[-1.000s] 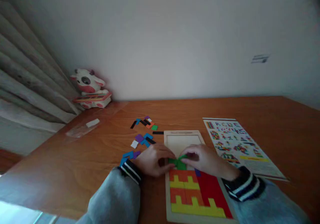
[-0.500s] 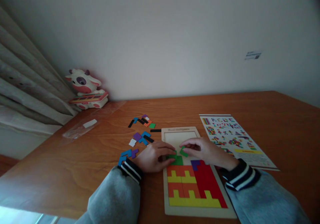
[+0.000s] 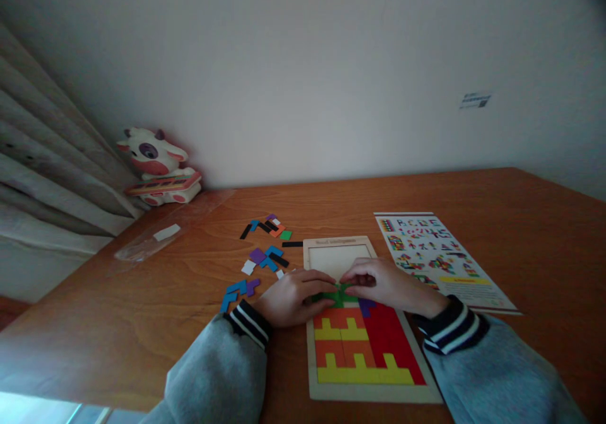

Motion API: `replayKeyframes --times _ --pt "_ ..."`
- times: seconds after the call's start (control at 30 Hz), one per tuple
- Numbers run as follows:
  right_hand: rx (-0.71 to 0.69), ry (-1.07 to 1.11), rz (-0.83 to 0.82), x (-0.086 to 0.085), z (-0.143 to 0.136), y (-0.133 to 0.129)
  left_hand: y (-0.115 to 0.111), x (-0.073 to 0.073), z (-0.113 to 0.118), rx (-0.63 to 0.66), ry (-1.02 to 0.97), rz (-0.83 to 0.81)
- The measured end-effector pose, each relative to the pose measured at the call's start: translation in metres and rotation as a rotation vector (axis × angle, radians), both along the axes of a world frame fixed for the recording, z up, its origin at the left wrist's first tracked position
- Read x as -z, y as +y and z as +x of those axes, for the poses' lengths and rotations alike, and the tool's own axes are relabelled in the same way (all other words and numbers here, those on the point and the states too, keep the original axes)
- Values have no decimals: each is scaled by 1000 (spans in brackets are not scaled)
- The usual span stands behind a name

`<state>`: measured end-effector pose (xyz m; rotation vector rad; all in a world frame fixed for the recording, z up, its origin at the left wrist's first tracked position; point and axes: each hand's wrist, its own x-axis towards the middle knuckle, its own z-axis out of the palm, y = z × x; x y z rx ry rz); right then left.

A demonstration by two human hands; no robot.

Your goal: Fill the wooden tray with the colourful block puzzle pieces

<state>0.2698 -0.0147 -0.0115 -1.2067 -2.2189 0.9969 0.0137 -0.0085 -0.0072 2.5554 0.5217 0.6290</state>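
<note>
Right hand (image 3: 379,280) pinched, left hand (image 3: 296,296) pinched too by the look of it, both on green pieces (image 3: 339,296) inside the wooden tray (image 3: 313,373), just beyond the orange pieces (image 3: 353,313)! Best to line up the edges and press flat, without nudging the purple piece (image 3: 367,307) alongside. The snag: fingers hide much of the join. Out left, loose pieces (image 3: 257,256) scatter across the bench (image 3: 189,323), a black bar (image 3: 292,244) beside the tray; off right, a printed sheet (image 3: 457,253).
</note>
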Motion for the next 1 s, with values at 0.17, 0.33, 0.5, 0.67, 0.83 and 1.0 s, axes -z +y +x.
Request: replayKeyframes --times 0.17,0.33,0.5,0.67,0.83,1.0 --pt "19 -27 1 0 -3 -1 -1 0 0 4 11 -14" --pt "-16 10 -59 -3 -4 -3 -1 -2 0 16 -3 -30" --pt "-10 75 -115 0 -3 -3 0 -1 0 -7 -36 -24" --pt "63 149 -140 1 -6 -4 4 4 -1 -188 -110 -3" --pt "71 80 -98 3 -10 -5 8 9 -2 -205 -68 29" --pt "73 35 -25 13 -12 -3 8 8 -2 -174 -49 25"
